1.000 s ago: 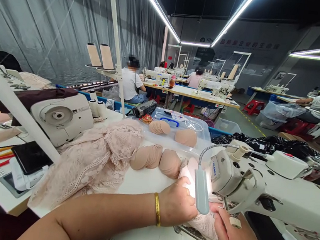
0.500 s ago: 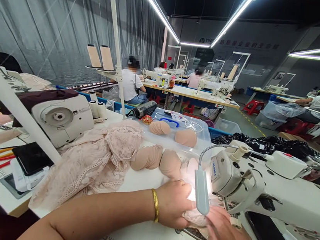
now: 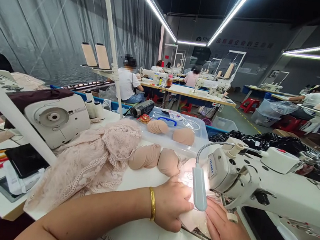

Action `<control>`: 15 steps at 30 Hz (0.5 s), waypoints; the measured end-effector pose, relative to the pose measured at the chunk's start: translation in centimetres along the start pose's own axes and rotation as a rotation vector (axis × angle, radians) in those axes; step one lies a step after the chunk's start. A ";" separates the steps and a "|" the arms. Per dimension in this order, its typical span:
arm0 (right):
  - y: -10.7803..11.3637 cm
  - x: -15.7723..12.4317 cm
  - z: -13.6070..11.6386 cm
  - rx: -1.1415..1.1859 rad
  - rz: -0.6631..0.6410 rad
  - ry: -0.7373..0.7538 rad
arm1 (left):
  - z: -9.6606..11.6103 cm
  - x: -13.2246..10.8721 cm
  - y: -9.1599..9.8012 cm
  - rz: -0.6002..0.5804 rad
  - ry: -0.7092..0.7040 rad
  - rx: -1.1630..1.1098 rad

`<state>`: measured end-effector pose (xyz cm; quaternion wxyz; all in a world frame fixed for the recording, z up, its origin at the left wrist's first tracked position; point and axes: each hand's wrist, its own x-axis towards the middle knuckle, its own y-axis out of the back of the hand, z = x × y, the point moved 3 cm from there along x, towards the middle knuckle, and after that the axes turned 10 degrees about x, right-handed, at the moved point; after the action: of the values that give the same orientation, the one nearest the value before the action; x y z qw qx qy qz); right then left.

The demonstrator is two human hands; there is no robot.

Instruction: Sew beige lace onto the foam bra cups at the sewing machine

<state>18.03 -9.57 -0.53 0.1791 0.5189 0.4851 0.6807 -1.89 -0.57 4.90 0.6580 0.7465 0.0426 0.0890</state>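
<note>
A pale pink piece of fabric (image 3: 193, 220) lies at the front of the white sewing machine (image 3: 226, 175), under a lit grey lamp (image 3: 199, 189). My left hand (image 3: 170, 204), with a gold bangle at its wrist, is closed on the left side of this fabric, thumb pressed to it; some fingertips are hidden. On the right side my right hand (image 3: 224, 226) lies flat, fingers stretched out close to the machine's needle area. The lamp head hides part of the fabric and the needle.
Fanned stacks of beige oval pads (image 3: 145, 157) lie beyond my left arm, with more on a clear plastic box lid (image 3: 160, 116). Pink lace fabric (image 3: 94, 154) is heaped at the left. A dark phone (image 3: 26, 160) lies far left. Co-workers sit at machines further back.
The fabric between my hands was bunched up and now lies flatter, with a pointed edge showing towards me. My right hand's fingers have flattened out. The view has shifted slightly.
</note>
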 end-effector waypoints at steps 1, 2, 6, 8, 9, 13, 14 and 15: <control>0.2 0.1 -0.2 0.017 -0.005 0.021 | 0.0 0.1 -0.2 0.021 0.002 0.004; 0.3 0.2 -0.3 0.040 -0.018 0.037 | -0.1 0.1 -0.4 0.043 0.005 0.015; 0.5 0.4 -0.5 0.046 -0.091 0.058 | -0.2 0.1 -0.9 0.116 0.013 0.084; 0.4 0.2 -0.1 -0.008 -0.092 0.031 | -0.1 0.1 -1.2 0.150 -0.003 0.105; 0.3 0.0 0.2 -0.026 -0.083 0.017 | -0.1 0.2 -1.3 0.170 -0.013 0.113; -0.4 -0.6 0.8 -0.014 -0.042 -0.042 | -0.2 0.4 -2.3 0.249 -0.026 0.153; -0.6 -0.8 0.9 0.005 -0.029 -0.070 | -0.2 0.4 -2.6 0.264 -0.023 0.163; -0.8 -0.9 1.0 0.023 -0.012 -0.108 | -0.3 0.4 -2.8 0.279 -0.022 0.171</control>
<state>19.07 -9.36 -1.69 0.2028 0.5541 0.4856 0.6450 -1.40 0.12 2.19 0.5737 0.7994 -0.0612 0.1676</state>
